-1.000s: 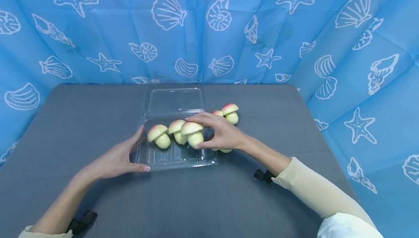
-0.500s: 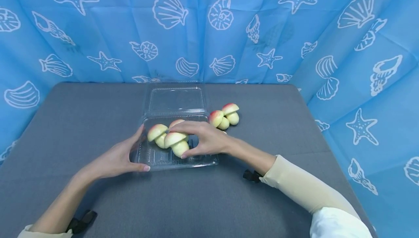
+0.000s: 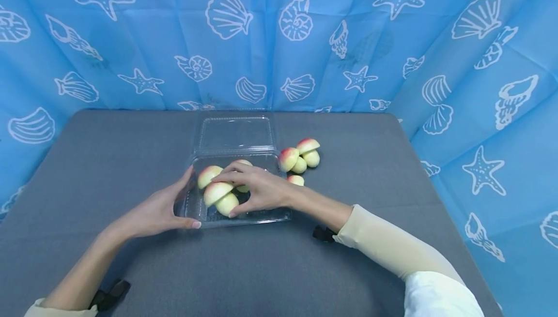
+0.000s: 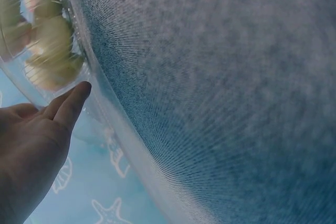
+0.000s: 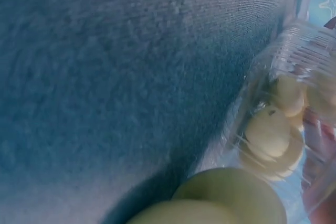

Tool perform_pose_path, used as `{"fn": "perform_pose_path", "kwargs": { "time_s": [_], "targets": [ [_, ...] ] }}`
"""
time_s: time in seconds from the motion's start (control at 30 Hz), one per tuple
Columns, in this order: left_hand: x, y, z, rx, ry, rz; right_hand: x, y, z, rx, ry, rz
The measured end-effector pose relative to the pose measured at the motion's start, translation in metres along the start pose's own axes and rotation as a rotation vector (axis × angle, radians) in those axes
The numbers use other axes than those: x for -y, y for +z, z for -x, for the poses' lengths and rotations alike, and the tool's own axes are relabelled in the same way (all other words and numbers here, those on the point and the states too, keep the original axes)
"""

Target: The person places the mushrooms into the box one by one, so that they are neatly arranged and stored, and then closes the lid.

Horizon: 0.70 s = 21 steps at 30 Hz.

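Note:
My right hand pinches a toy mushroom, pale yellow with a pink-tinged cap, between thumb and fingers over the front left of a clear plastic clamshell container. Behind it, a second mushroom lies at the left inside the container. A third mushroom is inside at the middle, mostly hidden by the right hand. At the container's left side my left hand rests with thumb and fingers spread against it. Its extended fingers touch the clear wall in the left wrist view.
The container's lid is folded back toward the curtain. Right of the container, two mushrooms lie together on the grey table. Another mushroom is partly hidden behind the right forearm.
My right hand has carried its mushroom left and toward the front of the container. Mushrooms at the right have come into clearer view. The left hand stays in place.

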<state>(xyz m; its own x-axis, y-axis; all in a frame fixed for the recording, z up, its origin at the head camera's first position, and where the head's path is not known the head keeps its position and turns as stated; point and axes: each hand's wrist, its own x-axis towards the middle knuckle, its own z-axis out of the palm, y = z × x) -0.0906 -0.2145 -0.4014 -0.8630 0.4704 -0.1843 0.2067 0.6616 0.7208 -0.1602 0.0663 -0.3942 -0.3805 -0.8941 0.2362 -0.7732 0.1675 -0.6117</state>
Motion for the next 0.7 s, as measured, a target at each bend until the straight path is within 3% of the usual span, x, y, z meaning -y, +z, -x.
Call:
{"fn": "perform_pose_path", "kwargs": {
  "time_s": [0.47, 0.7],
  "targets": [
    [-0.001, -0.001, -0.001, 0.001, 0.008, 0.0, -0.004, 0.01, -0.01, 0.035, -0.055, -0.003],
    [0.0, -0.001, -0.001, 0.002, 0.001, -0.006, -0.003, 0.013, -0.014, 0.053, -0.025, 0.033]
  ]
}}
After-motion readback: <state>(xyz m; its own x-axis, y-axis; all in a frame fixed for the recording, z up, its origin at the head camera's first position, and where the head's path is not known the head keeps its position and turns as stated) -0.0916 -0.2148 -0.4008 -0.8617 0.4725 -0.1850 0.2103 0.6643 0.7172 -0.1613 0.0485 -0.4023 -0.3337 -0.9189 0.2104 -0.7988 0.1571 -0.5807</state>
